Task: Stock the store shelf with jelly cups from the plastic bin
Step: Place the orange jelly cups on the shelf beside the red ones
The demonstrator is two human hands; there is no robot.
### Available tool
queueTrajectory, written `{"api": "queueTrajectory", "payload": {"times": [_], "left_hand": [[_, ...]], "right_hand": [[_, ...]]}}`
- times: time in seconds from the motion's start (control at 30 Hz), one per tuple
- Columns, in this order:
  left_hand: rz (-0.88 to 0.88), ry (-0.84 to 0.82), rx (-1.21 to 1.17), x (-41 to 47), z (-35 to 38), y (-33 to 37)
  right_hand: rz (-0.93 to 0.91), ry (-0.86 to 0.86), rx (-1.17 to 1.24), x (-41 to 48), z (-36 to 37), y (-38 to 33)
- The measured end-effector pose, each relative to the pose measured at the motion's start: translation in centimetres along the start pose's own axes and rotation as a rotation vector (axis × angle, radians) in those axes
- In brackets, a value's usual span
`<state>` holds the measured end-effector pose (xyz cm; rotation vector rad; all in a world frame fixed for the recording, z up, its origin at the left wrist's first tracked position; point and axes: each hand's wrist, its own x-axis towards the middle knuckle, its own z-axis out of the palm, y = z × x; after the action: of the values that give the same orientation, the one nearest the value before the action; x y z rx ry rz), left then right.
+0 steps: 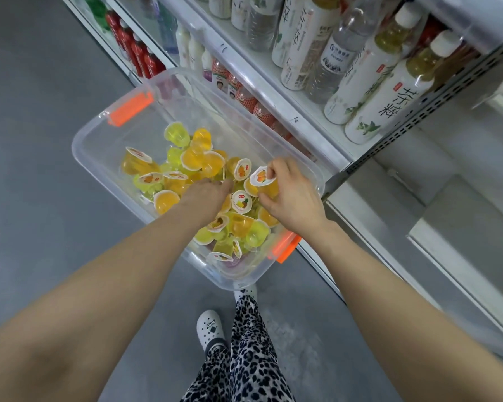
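Your right hand (291, 195) has an orange jelly cup (261, 177) pinched between thumb and fingertips, its fruit-printed lid tilted up toward you, just above the heap at the near-right end of the clear plastic bin (84, 129). Your left hand (206, 195) is pushed fingers-first into the pile of jelly cups (192, 158); the fingertips are buried, so I cannot tell whether they have closed on anything.

To do this pick well, hold each cup by its wall, not by the foil edge, and lift straight up so its neighbours don't tumble with it. Gather a second cup in the left hand before you turn, so each trip to the shelf counts.

Mind the bin's rim and the near orange latch (285, 246) by your right wrist as you lift out. The store shelf (273, 91) beside the bin is packed with tea bottles (389, 105) and a water bottle (331, 62); no free slot for cups shows here, so find the space before you swing across, and keep clear of the bottle fronts
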<state>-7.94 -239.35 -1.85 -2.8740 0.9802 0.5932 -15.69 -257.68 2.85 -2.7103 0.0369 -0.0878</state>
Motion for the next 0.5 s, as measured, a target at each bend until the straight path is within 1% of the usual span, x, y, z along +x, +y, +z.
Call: {"api": "queueTrajectory", "payload": {"times": [0.13,0.2,0.3,0.33,0.4,0.5], "left_hand": [[-0.049,0.102,-0.244,-1.4,-1.4,-0.4],[-0.079,0.145,-0.414,-2.4,-2.5,-0.7],[-0.156,0.179,-0.844,-4.6,-4.6,-0.9],[-0.165,0.195,-0.946,-5.3,-5.2,-0.9],[-0.128,0.237,-1.017,-6.7,-6.5,-0.6],[-0.064,0.290,-1.046,-8.3,-8.3,0.6]], "right_hand": [[0.039,0.012,0.118,0.0,-0.4,-0.2],[0.068,0.044,0.198,-0.2,-1.1,-0.5],[0.075,0.088,0.253,-1.1,-2.6,-1.3],[0.071,0.093,0.248,-1.6,-3.2,-1.6],[0.069,0.112,0.230,-2.6,-4.6,-2.2],[0.074,0.170,0.220,-4.3,-7.1,-2.7]]}}
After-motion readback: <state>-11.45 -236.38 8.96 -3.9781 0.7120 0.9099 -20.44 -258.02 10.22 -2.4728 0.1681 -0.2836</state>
